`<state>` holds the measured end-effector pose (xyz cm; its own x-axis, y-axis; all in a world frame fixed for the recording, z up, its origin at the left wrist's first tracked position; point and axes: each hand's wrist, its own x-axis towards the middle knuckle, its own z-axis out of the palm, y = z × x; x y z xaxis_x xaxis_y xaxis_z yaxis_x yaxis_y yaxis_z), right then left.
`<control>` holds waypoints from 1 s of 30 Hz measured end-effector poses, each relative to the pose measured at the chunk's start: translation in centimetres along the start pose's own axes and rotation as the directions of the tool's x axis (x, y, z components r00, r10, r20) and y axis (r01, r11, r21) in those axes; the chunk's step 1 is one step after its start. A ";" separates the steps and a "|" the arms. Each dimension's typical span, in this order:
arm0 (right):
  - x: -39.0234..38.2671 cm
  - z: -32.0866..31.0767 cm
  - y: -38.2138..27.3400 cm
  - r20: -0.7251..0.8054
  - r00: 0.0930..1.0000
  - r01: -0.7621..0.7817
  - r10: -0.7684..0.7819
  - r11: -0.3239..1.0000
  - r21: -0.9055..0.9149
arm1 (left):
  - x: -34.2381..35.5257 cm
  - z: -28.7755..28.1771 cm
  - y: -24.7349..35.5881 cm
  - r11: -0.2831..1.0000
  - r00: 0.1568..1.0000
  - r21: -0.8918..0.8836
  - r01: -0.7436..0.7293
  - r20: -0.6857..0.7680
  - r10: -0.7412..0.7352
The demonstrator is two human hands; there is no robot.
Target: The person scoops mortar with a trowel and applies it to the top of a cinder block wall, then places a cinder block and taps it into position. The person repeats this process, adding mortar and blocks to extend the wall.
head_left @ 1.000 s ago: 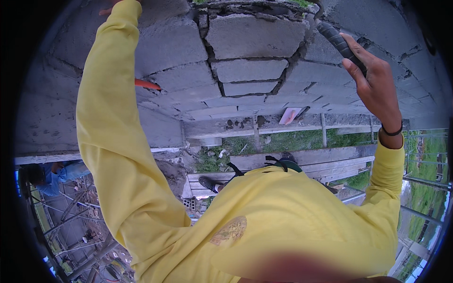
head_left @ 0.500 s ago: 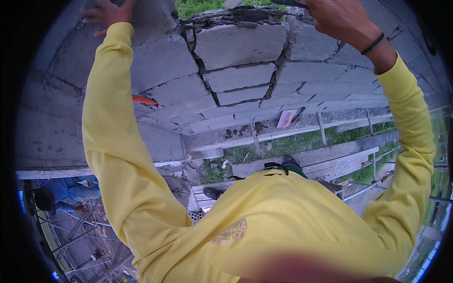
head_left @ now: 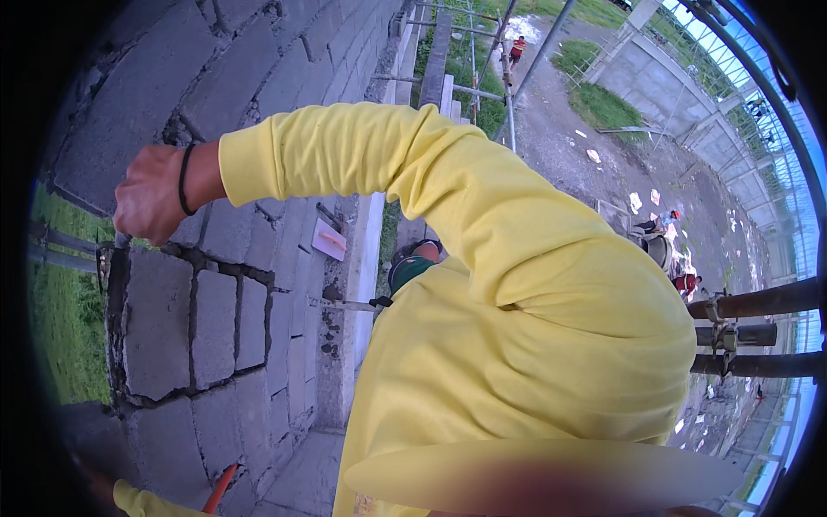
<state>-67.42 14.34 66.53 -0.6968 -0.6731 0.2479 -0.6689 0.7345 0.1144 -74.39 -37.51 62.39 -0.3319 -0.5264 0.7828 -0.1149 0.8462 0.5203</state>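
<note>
Since half a second ago, the view has swung round so that the block wall (head_left: 289, 215) fills the side from seven to eleven o'clock, and the right hand (head_left: 155, 196) has come from near one o'clock to between nine and ten. It sits at the wall's grass-side edge, fingers curled and clamped on a tool (head_left: 121, 240), of which only a short grey piece shows below the fist. A black band (head_left: 183, 181) circles the wrist. Just below the hand, toward eight and nine o'clock, three grey blocks (head_left: 158, 323) stand in a row, edged by dark joints.

The left hand (head_left: 96, 484) is at eight o'clock, dim against the rim; whether its fingers are apart or together I cannot tell. Near its yellow sleeve, at seven o'clock, an orange strip (head_left: 221, 488) sticks out from the wall. A pink float (head_left: 329, 239) lies close to the middle, toward nine o'clock.

As for containers, a dark rounded vessel (head_left: 657, 250) stands far off at three o'clock, near a person (head_left: 662, 222); its contents are too small to make out. Brown scaffold pipes (head_left: 762, 300) run between three and four o'clock.
</note>
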 end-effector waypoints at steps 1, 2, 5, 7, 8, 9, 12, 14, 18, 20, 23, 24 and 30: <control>-0.5 0.9 0.4 0.006 0.998 -0.059 0.059 0.998 0.020 | -0.5 0.8 0.7 1.000 1.000 -0.016 0.004 0.018 -0.004; -0.8 1.9 0.8 -0.048 0.997 -0.060 0.064 0.995 0.079 | -1.1 1.7 1.7 0.999 0.999 -0.040 0.017 0.031 -0.016; -0.8 4.9 1.0 -0.034 0.990 -0.124 0.135 0.968 0.217 | -3.2 4.2 5.6 0.993 0.995 -0.115 0.012 0.102 0.000; -0.6 6.5 0.0 -0.067 0.988 -0.113 0.136 0.956 0.270 | -4.1 5.4 7.9 0.991 0.990 -0.134 -0.002 0.137 0.020; -0.8 7.3 -0.6 -0.067 0.984 -0.132 0.163 0.935 0.329 | -4.9 6.0 8.9 0.989 0.987 -0.150 -0.012 0.156 0.035; -1.0 8.1 -1.3 -0.038 0.981 -0.162 0.191 0.907 0.389 | -5.2 6.3 9.8 0.988 0.985 -0.155 -0.011 0.168 0.037; -3.8 11.6 -3.7 -0.160 0.956 -0.162 0.246 0.896 0.414 | -6.4 7.2 11.4 0.984 0.977 -0.174 -0.033 0.203 0.069; -5.9 14.1 -5.2 -0.247 0.918 -0.180 0.310 0.881 0.438 | -7.0 7.7 11.8 0.983 0.970 -0.179 -0.042 0.228 0.083; -9.0 16.1 -6.7 -0.276 0.897 -0.184 0.344 0.860 0.475 | -7.8 9.1 12.3 0.981 0.960 -0.183 -0.059 0.258 0.106; -10.2 15.5 -7.1 -0.268 0.889 -0.183 0.371 0.825 0.534 | -7.8 8.8 12.7 0.981 0.955 -0.180 -0.075 0.271 0.123; -11.3 14.7 -6.5 -0.115 0.925 -0.209 0.363 0.737 0.643 | -7.3 5.6 12.0 0.982 0.953 -0.168 -0.088 0.272 0.132; -11.4 14.9 -6.4 -0.093 0.923 -0.203 0.375 0.675 0.709 | -6.5 3.4 10.9 0.986 0.958 -0.137 -0.096 0.257 0.129; -9.9 18.7 -7.4 -0.444 0.799 0.105 0.405 0.634 0.767 | -3.8 -15.2 2.6 0.969 0.999 0.246 -0.002 0.039 -0.008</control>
<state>-60.40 13.94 45.25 -0.7129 -0.2025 0.6714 -0.6953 0.3290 -0.6391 -59.17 -34.55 65.98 -0.3676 -0.5293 0.7647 -0.3410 0.8417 0.4187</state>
